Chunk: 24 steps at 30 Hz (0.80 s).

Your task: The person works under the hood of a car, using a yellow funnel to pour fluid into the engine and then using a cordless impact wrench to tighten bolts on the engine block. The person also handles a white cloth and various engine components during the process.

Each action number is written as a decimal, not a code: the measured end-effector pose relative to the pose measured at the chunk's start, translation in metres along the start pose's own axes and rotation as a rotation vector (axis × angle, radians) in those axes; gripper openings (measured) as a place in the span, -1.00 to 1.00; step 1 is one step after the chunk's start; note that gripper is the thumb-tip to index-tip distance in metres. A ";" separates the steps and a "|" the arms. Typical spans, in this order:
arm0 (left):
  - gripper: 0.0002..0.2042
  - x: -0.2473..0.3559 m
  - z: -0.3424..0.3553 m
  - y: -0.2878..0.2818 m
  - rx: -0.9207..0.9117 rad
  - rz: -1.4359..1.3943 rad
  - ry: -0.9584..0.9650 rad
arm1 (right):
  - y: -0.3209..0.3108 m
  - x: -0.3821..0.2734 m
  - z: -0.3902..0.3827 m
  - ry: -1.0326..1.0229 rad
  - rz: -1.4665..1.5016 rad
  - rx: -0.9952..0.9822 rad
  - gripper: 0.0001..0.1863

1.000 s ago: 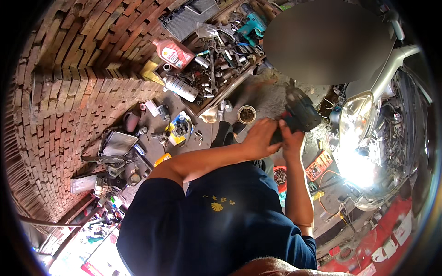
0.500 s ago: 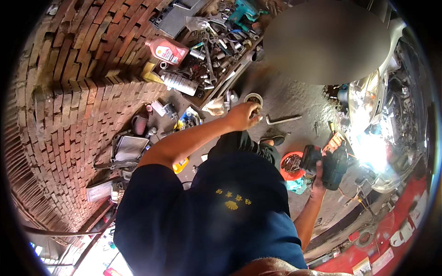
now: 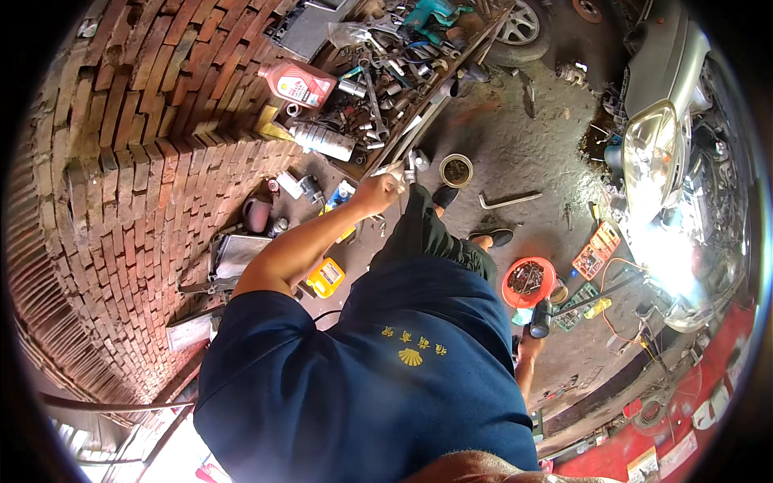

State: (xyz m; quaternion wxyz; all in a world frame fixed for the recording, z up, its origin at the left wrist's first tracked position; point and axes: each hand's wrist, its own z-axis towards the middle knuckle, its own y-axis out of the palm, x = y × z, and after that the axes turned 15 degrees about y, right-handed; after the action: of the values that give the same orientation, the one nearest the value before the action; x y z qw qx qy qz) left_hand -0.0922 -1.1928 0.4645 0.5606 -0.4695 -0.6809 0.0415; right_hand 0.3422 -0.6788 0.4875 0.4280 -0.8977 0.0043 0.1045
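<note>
1. Shirt [image 3: 362,354] in navy, with a yellow chest emblem, fills the near part of the view; dark trousers [image 3: 419,229] show beyond its hem.
2. The right hand [image 3: 529,348] grasps a black power tool [image 3: 542,316], held low at the person's right side, the tool overlapping the lower edge of an orange-red basin [image 3: 550,283] of bolts [image 3: 526,278].
3. The left hand [image 3: 378,195] has its fingers curled in; whether anything is inside them, I cannot tell. It shows near the corner of a cluttered workbench [image 3: 435,105].
4. On the floor [image 3: 555,177], a yellow jug [image 3: 326,278] stands left of the person. To the right, beyond the basin, lie an orange tool case [image 3: 597,249] and a green socket case [image 3: 576,314].
5. Farther ahead are an L-shaped bar [image 3: 511,200] and a round tub [image 3: 444,176] with dark contents.
6. The bench carries a combination wrench [image 3: 373,101], a red oil jug [image 3: 298,84] and a teal power tool [image 3: 431,16], beside a brick wall [image 3: 161,185].
7. Opposite, a car's headlight [image 3: 651,153] faces the work area; a wheel [image 3: 515,28] lies past the bench.
</note>
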 end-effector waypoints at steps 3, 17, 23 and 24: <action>-0.79 0.014 0.048 -0.006 0.166 -0.007 0.087 | -0.011 0.079 0.029 0.089 0.158 0.071 -0.80; -0.60 -0.082 0.112 -0.055 0.129 0.756 0.371 | -0.019 -0.010 -0.005 0.196 0.533 -0.087 -0.73; -0.80 -0.022 0.098 -0.039 0.058 0.635 0.250 | -0.053 -0.029 -0.036 0.184 0.021 0.133 -0.64; -0.83 -0.013 0.102 -0.049 0.023 0.677 0.235 | -0.044 -0.024 -0.047 0.151 0.087 0.152 -0.64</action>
State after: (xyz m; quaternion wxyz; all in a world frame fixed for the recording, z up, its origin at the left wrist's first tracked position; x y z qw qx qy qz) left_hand -0.2034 -1.1809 0.4462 0.5950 -0.6636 -0.4169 0.1782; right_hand 0.3316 -0.6894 0.5543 0.4883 -0.8670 0.0835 0.0543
